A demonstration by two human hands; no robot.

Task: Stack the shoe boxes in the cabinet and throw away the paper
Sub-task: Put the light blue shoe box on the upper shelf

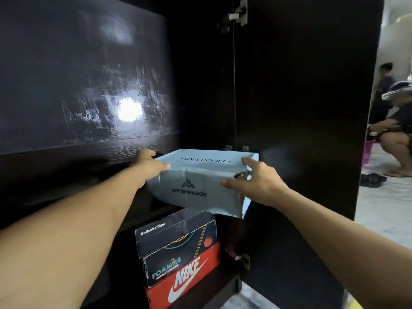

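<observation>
A light blue shoe box marked "veranevada" hangs in the air in front of the dark cabinet, its near side torn at the right corner. My left hand grips its left end and my right hand grips its right end. Below it, on the cabinet's bottom, stands a stack of three boxes: a black Onitsuka Tiger box on top, a black Foamies box in the middle, a red Nike box underneath. No paper is in view.
The open cabinet door stands on the right, with hinges at the top and bottom. Beyond it, on a pale tiled floor, one person crouches by a pink basket and another person stands behind. Dark sandals lie there.
</observation>
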